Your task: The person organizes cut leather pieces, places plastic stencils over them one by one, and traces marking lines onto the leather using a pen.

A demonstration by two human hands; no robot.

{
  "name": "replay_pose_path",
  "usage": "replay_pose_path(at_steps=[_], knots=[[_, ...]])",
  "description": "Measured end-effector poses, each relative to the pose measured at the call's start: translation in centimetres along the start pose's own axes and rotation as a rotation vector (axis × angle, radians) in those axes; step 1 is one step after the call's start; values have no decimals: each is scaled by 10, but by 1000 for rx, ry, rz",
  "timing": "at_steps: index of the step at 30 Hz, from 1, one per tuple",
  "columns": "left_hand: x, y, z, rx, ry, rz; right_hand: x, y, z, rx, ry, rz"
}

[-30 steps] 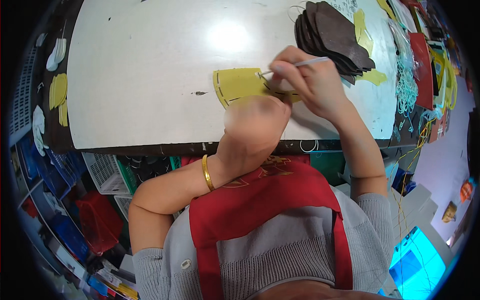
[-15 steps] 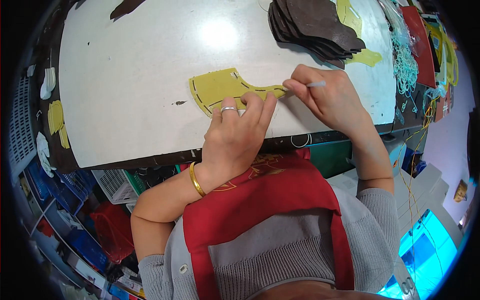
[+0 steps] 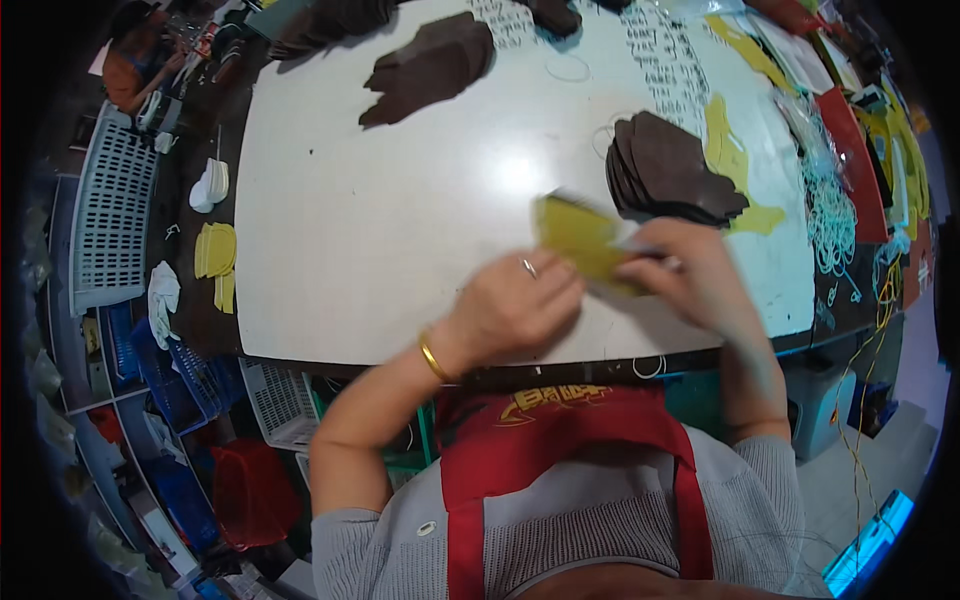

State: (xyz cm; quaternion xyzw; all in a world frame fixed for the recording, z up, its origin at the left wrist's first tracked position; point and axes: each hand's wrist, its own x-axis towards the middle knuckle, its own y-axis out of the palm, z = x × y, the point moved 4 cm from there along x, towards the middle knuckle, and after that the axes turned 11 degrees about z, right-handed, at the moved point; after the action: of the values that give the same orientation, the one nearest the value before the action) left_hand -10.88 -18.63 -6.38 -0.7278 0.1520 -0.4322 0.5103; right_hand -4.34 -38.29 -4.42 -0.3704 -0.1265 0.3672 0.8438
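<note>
You hold a yellow-green cut piece (image 3: pixel 583 240) of flat material between your two hands, a little right of the middle of the white table (image 3: pixel 400 210) and close to its near edge. The piece is blurred, so you cannot tell if it lies flat on the table or is lifted a little. Your left hand (image 3: pixel 515 310) comes from 7 o'clock and its fingertips close on the lower left side of the piece; a ring shows on one finger and a gold bangle (image 3: pixel 432 357) sits at the wrist. Your right hand (image 3: pixel 695 285) comes from 5 o'clock and pinches the right end of the piece; a thin pale tool seems to be in this hand, but the blur hides it. At 1 o'clock from the piece, very near to your right hand, lies a stack of dark brown pieces (image 3: pixel 670 170), with a yellow scrap (image 3: pixel 725 150) just beside it on the right. At 11 o'clock, well apart, another dark brown stack (image 3: pixel 430 65) lies near the far edge. Between these, from 9 to 12 o'clock, the white surface gives you wide room. At 3 o'clock a pale tangled cord (image 3: pixel 830 215) lies near the right edge of the table. Beyond the left edge, at 9 o'clock, small yellow pieces (image 3: pixel 215 250) rest on a dark ledge, and a white slotted crate (image 3: pixel 110 215) stands further out.
</note>
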Motion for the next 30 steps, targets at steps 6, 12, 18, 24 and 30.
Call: replay_pose_path(at_steps=[6, 12, 18, 24, 30], knots=[[34, -16, 239, 219, -600, 31, -41, -81, -65, -29, 445, -331], [28, 32, 328, 78, -957, 395, -74, -55, -30, 561, 315, -451], [-3, 33, 227, 136, -850, 297, -26, 24, -12, 568, 197, -73], [-29, -5, 33, -993, -447, 165, 2, 57, 3, 702, 69, -276], [-18, -25, -28, 31, -239, 110, 2, 72, 1, 1279, 163, -25]])
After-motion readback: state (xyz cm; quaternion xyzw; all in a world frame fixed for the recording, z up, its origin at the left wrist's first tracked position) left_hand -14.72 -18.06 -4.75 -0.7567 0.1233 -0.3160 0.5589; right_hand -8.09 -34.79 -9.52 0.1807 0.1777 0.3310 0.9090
